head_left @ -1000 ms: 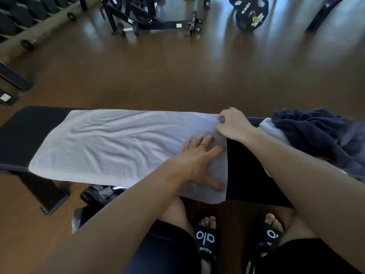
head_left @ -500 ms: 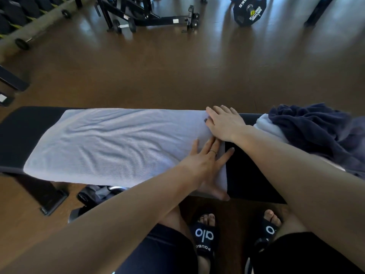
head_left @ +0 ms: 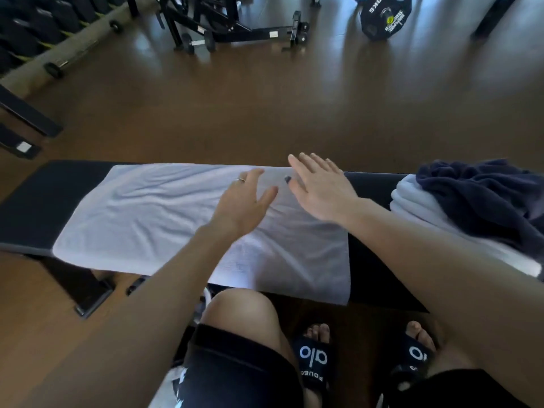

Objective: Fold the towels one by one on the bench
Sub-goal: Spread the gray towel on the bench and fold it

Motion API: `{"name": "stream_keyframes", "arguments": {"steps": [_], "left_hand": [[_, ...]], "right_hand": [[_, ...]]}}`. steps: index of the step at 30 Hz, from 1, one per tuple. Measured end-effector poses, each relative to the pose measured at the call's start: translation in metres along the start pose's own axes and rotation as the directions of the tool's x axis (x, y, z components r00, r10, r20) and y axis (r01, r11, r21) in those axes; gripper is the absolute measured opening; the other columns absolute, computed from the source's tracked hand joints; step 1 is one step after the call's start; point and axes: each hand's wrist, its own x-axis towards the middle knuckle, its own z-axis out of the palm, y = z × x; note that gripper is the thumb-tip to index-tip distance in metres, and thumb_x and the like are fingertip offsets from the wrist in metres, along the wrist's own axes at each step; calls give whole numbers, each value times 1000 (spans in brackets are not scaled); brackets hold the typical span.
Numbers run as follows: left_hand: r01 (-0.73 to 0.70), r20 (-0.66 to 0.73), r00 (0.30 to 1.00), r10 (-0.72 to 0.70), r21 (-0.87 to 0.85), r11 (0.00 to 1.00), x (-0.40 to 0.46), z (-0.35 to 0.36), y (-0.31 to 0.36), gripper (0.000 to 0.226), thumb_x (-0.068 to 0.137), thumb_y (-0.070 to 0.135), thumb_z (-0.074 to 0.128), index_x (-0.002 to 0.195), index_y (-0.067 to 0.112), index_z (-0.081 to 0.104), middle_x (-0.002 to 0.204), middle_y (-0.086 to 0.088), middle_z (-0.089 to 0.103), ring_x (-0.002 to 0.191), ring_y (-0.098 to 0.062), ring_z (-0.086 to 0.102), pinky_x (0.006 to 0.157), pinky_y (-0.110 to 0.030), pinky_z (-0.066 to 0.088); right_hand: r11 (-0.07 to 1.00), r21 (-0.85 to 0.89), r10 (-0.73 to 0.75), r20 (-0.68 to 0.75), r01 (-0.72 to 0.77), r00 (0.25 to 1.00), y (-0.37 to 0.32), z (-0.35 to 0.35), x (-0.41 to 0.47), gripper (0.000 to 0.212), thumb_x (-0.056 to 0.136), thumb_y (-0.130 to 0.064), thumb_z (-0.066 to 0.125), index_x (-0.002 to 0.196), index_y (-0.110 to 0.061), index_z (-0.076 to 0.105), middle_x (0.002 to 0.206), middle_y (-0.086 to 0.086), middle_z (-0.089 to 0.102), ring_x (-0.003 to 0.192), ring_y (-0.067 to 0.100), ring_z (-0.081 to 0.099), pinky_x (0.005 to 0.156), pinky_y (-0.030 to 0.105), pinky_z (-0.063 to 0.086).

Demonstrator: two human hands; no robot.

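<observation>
Both hands have lifted off the cloth since half a second ago, when they lay flat on its right end. Now the left hand (head_left: 245, 206) hovers over the white towel (head_left: 153, 213) with fingers spread and straight, its grip open and holding nothing; a ring (head_left: 240, 180) shows on one finger. Just beside it, the right hand (head_left: 322, 191) is raised near the far edge of the towel, fingers straight and fanned, grip likewise open and empty. That towel lies spread out lengthwise along the black counter (head_left: 35, 207), wrinkled, its near edge hanging a little over the front. On the right end of the counter, well apart from the spread towel, sits a heap: a crumpled dark blue towel (head_left: 482, 195) on top of another white towel (head_left: 418, 207). Below the counter the person's bare knee (head_left: 241, 313) and two black slides (head_left: 313, 359) show on the brown wooden floor (head_left: 265, 113). Across the floor stand a weight plate (head_left: 382, 19) and a black metal frame (head_left: 235, 28).
</observation>
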Motion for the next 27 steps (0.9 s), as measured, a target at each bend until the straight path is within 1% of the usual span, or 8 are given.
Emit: {"name": "stream_keyframes", "arguments": {"steps": [3, 6, 10, 14, 18, 22, 24, 27], "left_hand": [[95, 137, 979, -148, 336, 937, 29, -6, -33, 71, 102, 59, 35, 162, 30, 12, 170, -6, 9, 156, -24, 8, 125, -44, 5], [126, 223, 944, -244, 441, 889, 45, -11, -60, 71, 100, 67, 27, 161, 39, 4, 171, 2, -6, 157, -19, -8, 125, -45, -5], [103, 238, 942, -235, 461, 881, 59, -22, -75, 71, 96, 73, 25, 159, 45, 6, 171, 4, -1, 157, -20, -5, 125, -46, -3], [120, 238, 938, -253, 463, 878, 69, -29, -87, 71, 95, 76, 22, 158, 48, 7, 170, 6, 3, 157, -21, -5, 125, -50, -2], [92, 233, 946, -225, 473, 876, 72, -28, -96, 73, 91, 81, 22, 156, 48, 13, 167, 6, 12, 156, -21, 0, 124, -51, 2], [121, 101, 978, -181, 432, 893, 75, -21, -91, 67, 95, 74, 27, 155, 45, 21, 166, 3, 17, 155, -23, 5, 122, -55, 4], [122, 148, 966, -212, 460, 879, 77, -15, -91, 65, 96, 73, 21, 155, 47, 19, 167, 4, 14, 156, -24, 1, 123, -55, 1], [104, 212, 950, -230, 479, 872, 84, -20, -92, 65, 95, 74, 18, 153, 46, 25, 166, 3, 22, 155, -23, 6, 123, -54, 5]], "right_hand": [[998, -25, -59, 138, 63, 989, -21, 18, -4, 63, 106, -51, 17, 161, -23, 8, 168, 7, 1, 155, 23, -3, 125, 42, 0], [998, -58, -15, 179, 26, 984, -13, 35, -3, 65, 104, -54, 14, 161, -25, 2, 168, 7, -5, 155, 24, -9, 125, 43, -6], [992, -117, -18, 173, 39, 985, -13, 42, -4, 68, 103, -57, 13, 161, -23, 0, 168, 10, -7, 154, 27, -10, 124, 46, -6], [990, -135, -33, 80, 44, 996, -14, 39, 5, 67, 102, -58, 13, 160, -24, 4, 168, 11, -2, 155, 28, -6, 125, 46, -3], [990, -141, 43, 149, -22, 988, -3, 42, 10, 68, 101, -60, 10, 160, -27, 1, 168, 9, -5, 155, 27, -8, 125, 46, -3], [991, -91, 106, 93, -98, 990, 6, 36, 18, 66, 101, -60, 13, 160, -29, 8, 167, 9, 8, 154, 27, 3, 124, 48, 1], [987, -119, 119, 106, -106, 987, 20, 36, 20, 64, 102, -59, 14, 159, -30, 9, 166, 7, 13, 154, 27, 6, 124, 48, 2], [989, -112, 113, 115, -100, 987, 30, 38, 21, 62, 102, -58, 14, 158, -32, 14, 162, 6, 24, 152, 27, 15, 124, 49, 5]]}}
